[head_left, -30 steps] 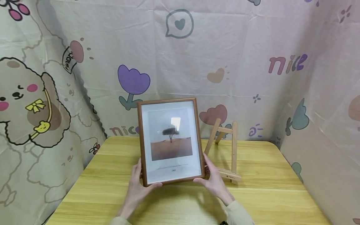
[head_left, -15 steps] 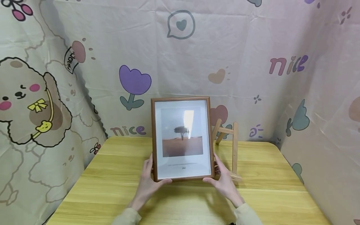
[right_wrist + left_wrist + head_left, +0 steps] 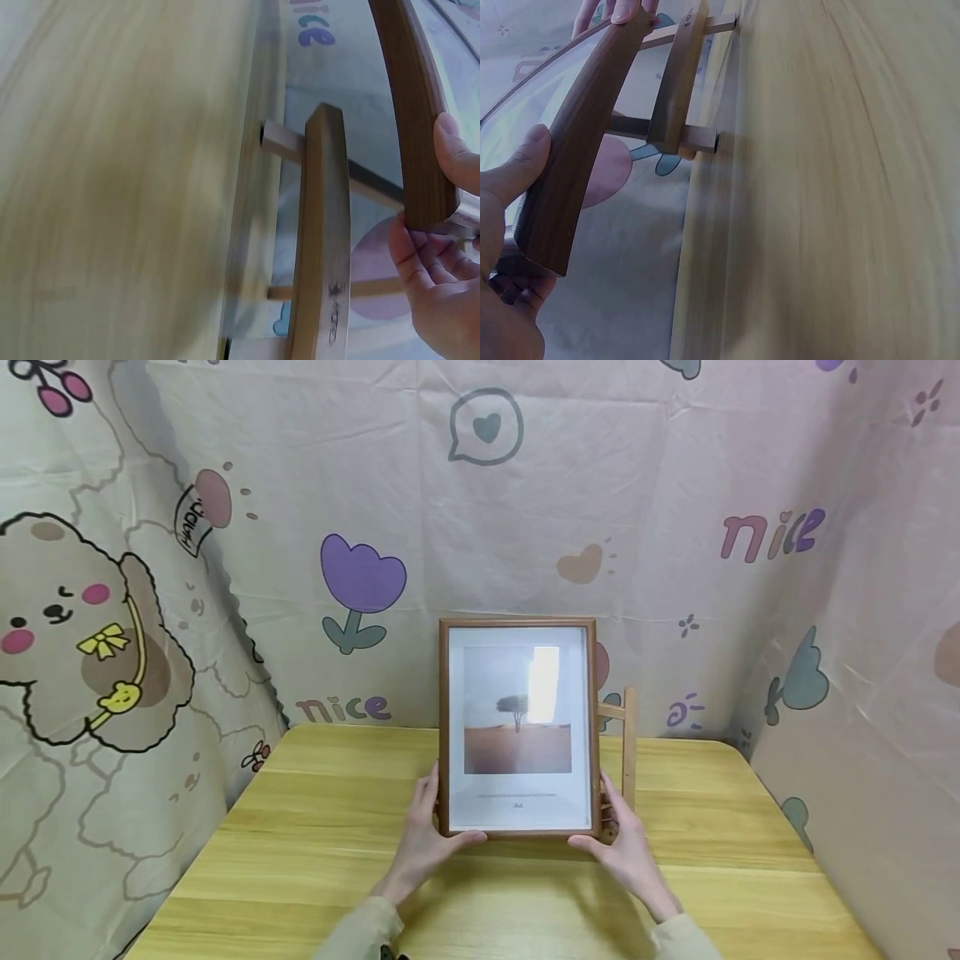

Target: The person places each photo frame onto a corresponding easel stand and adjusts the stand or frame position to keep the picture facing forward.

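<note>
A brown wooden picture frame (image 3: 517,710) with a lone-tree print is held upright by its two lower corners. My left hand (image 3: 423,843) grips the lower left corner, thumb over the front edge and fingers behind. At the lower right corner my right hand (image 3: 626,852) holds it the same way. Behind the frame stands a small wooden easel (image 3: 629,752), mostly hidden in the head view. Both wrist views show the easel's ledge (image 3: 676,82) and legs, with a gap between the ledge and the frame's bottom edge (image 3: 412,120).
The easel stands on a light wood-grain table (image 3: 300,827). A printed cloth (image 3: 480,527) with flowers, hearts and a cartoon animal hangs behind the table and along both sides.
Both hands have carried the picture frame to the right, and its earlier tilt has straightened. It now covers most of the easel, which stays in place.
</note>
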### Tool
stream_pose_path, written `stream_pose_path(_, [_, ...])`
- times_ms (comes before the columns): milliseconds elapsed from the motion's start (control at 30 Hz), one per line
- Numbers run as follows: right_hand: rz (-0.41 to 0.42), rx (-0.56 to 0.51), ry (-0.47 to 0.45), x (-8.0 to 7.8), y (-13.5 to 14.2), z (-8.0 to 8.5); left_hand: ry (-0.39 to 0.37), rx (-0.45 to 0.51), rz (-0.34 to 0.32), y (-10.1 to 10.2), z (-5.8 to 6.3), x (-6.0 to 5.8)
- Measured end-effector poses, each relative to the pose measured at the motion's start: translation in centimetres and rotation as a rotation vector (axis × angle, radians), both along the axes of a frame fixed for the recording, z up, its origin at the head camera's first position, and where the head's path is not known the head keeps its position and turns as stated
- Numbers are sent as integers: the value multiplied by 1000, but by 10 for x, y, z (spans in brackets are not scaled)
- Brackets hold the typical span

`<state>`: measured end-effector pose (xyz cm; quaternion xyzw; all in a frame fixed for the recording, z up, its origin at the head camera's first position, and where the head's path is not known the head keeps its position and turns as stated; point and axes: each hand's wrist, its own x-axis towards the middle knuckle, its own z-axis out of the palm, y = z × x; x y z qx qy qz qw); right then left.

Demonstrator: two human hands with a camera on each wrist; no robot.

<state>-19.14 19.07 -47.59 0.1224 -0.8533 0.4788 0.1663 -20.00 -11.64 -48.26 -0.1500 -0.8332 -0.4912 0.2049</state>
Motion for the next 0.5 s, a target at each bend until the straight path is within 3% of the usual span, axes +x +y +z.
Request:
stream_pose_path(167, [-13,2,-30,4,10,2,27,-14,-25,10,-2,-6])
stream_pose_path(500, [-59,38,50,8,29,1,41,-2,-99,28,-3,-18])
